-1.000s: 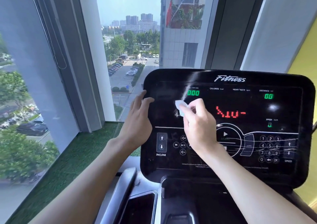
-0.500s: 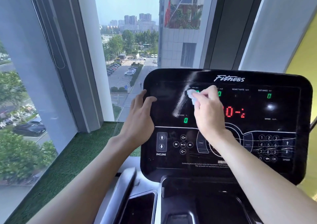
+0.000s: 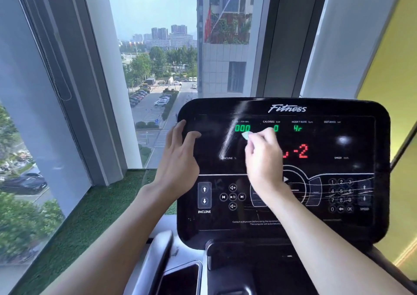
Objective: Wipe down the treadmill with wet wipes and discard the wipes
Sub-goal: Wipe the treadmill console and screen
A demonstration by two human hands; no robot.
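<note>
Our right hand (image 3: 264, 157) pinches the wipe (image 3: 246, 135) against the console (image 3: 361, 227), just under the green digits (image 3: 242, 128). Our left hand (image 3: 178, 157) rests on the console's left edge, fingers spread, holding nothing. A wet streak (image 3: 226, 144) marks the upper-left screen, so we judge the wiping early: buttons (image 3: 232, 197), rail (image 3: 158, 256) and binning the wipe remain.

Green turf (image 3: 90, 206) lies beneath the window (image 3: 155, 64).

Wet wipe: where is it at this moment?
In the head view, the wet wipe is pinched by the right hand against the console, just below the green time digits.
</note>
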